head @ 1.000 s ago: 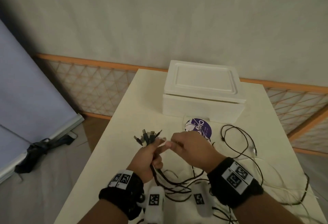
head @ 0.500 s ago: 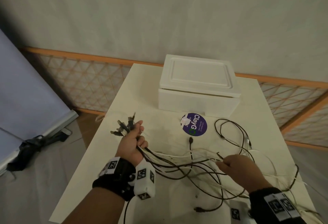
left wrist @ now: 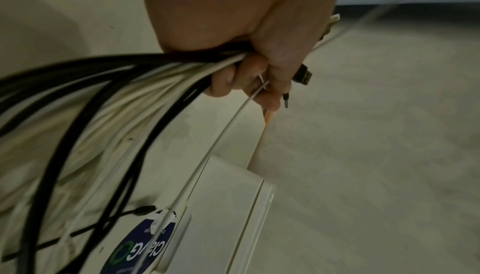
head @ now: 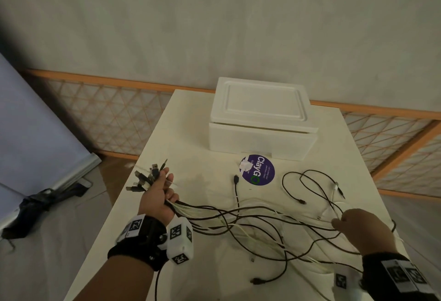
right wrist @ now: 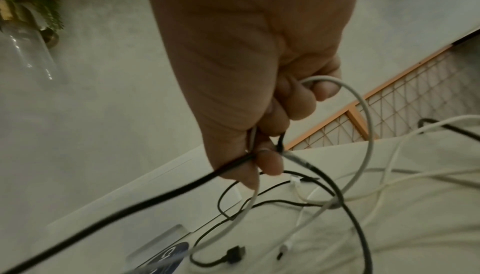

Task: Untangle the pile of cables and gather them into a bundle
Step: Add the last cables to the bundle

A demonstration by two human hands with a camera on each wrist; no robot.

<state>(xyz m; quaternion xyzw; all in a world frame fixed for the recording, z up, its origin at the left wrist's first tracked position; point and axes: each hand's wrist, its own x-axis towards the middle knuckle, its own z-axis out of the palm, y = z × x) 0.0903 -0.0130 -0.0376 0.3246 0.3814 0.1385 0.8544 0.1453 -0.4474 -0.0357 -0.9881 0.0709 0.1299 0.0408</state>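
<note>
My left hand [head: 160,196] grips a bunch of black and white cables [head: 241,219] near their plug ends [head: 145,176], which stick out above the fist at the table's left side. The left wrist view shows its fingers [left wrist: 226,81] curled round the cables [left wrist: 109,85]. The strands fan out rightward across the white table [head: 191,133] to my right hand [head: 358,226] near the right edge. There its fingers [right wrist: 270,163] pinch a black cable [right wrist: 155,194] and a white cable [right wrist: 363,126]. Loose loops [head: 310,188] lie beyond.
A white foam box [head: 262,119] stands at the back of the table, with a round purple sticker [head: 259,173] in front of it. A loose black plug [head: 236,179] lies left of the sticker. The floor drops away on the left, with a lattice fence [head: 107,114] behind.
The hands were together over the table's middle; they have pulled apart. The left carried the plug ends left, the right slid out to the right along the cables, stretching them.
</note>
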